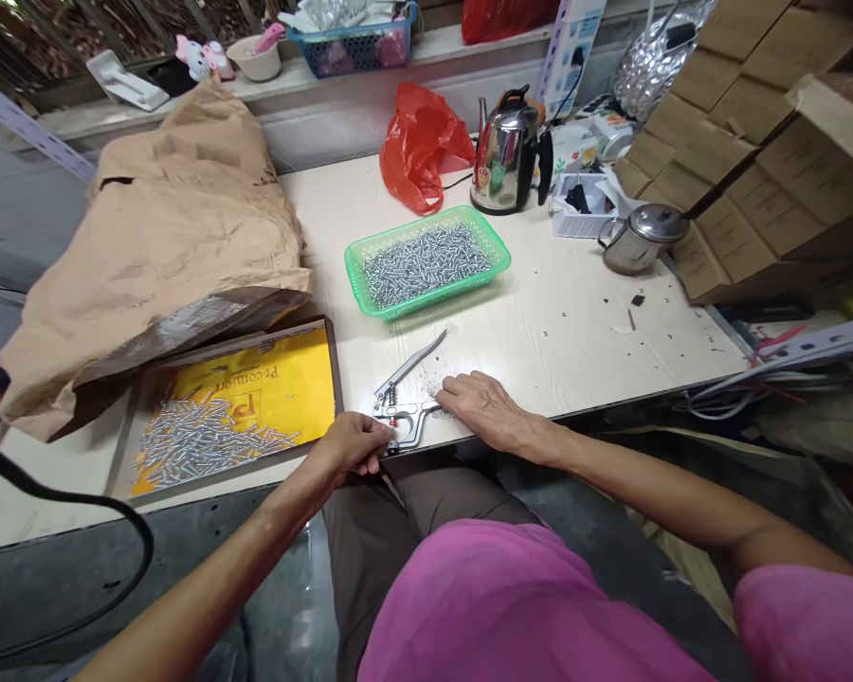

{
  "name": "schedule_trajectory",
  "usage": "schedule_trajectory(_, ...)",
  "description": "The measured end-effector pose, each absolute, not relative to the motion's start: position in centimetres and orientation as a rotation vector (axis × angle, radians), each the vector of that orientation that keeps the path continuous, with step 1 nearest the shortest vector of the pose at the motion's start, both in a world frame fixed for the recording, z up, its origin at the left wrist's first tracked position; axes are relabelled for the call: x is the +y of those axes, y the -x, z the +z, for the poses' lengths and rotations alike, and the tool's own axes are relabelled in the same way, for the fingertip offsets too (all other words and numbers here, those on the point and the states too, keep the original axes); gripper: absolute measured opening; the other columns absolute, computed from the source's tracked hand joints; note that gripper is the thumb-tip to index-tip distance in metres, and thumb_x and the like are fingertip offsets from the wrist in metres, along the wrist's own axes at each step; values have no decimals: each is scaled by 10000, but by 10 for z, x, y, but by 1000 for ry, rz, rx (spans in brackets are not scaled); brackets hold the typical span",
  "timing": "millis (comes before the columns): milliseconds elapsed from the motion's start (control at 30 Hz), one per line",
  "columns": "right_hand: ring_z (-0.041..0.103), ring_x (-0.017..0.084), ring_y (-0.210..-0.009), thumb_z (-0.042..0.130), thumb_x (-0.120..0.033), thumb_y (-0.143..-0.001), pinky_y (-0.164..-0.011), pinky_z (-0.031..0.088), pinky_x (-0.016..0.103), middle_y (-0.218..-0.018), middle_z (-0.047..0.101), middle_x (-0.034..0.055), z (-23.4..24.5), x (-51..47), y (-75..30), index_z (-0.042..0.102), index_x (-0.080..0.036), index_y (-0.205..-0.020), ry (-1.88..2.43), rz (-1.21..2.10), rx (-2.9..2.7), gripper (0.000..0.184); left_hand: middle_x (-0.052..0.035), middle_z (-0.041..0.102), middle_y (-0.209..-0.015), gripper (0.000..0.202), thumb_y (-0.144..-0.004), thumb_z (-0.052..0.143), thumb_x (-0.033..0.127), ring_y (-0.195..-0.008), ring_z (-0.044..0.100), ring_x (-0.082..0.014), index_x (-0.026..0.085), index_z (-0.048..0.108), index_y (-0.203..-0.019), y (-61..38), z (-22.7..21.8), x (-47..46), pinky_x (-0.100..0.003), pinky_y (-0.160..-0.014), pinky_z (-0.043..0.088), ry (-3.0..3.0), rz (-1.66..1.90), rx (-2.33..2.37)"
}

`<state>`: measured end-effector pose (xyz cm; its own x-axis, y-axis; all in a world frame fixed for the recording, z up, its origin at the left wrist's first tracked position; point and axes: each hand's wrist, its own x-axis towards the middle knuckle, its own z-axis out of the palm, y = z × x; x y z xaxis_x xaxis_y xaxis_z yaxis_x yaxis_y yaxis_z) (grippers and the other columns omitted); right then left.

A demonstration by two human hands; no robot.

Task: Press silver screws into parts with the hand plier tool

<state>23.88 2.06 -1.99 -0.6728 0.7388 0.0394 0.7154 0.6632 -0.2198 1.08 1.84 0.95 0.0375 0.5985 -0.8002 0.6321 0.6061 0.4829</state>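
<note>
At the near edge of the table lies a pair of silver hand pliers (415,417) with a coil spring, a small red part at the jaws and its handles spread apart. My left hand (359,440) is pinched closed at the jaw end; whatever is between its fingertips is hidden. My right hand (480,405) has its fingers curled over the end of the lower handle. Beyond the pliers stands a green plastic basket (355,275) filled with small shiny metal pins. To the left, more metal pins (206,440) are heaped in a shallow tray (333,365) with a yellow lining.
A large brown paper sack (185,208) leans over the tray's back. At the rear are a red plastic bag (419,142), a steel kettle (504,156) and a white plastic box (583,220). A lidded glass pot (640,242) stands beside stacked cardboard boxes (753,189) on the right.
</note>
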Motion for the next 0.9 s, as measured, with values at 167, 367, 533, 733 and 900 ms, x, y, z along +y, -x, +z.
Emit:
schedule_trajectory(167,479,168,-793,447,-101,-917,-704,305,316,-926,579,58,-16,21,-241,570,-167,-949,1191,364,-2758,143,41,498,-349,405,-628,717,515,-317,386,-63,176,508,-555,-11,10,16,-192,-394,265,-969,3,1620)
schedule_trajectory(367,439,294,-1162,663,-474,-813,-903,381,414,-1329,469,175,-1,51,-249,493,-158,-1278,1211,383,-2739,587,42,499,-349,363,-643,713,490,-315,401,-65,168,551,-599,-8,4,10,-184,-381,281,-947,116,1591)
schedule_trajectory(533,243,408,-1354,734,-646,-625,-1046,266,551,-1467,331,234,-1,85,-245,372,-98,-1398,1161,431,-2926,1015,33,504,-345,347,-661,708,461,-300,401,-66,165,542,-586,-8,2,10,-180,-369,275,-933,119,1603)
schedule_trajectory(733,425,375,-1180,728,-647,-620,-1025,234,612,-1298,500,215,-1,90,-239,421,-85,-1347,1095,338,-2979,969,22,511,-348,338,-682,693,435,-289,394,-62,161,530,-570,-8,2,8,-179,-362,275,-918,143,1606)
schedule_trajectory(900,459,337,-1074,739,-582,-671,-984,271,567,-1158,572,183,1,80,-239,498,-78,-1258,1115,268,-2993,810,22,512,-355,381,-648,720,480,-297,394,-62,159,530,-572,-10,4,6,-183,-370,284,-905,162,1621)
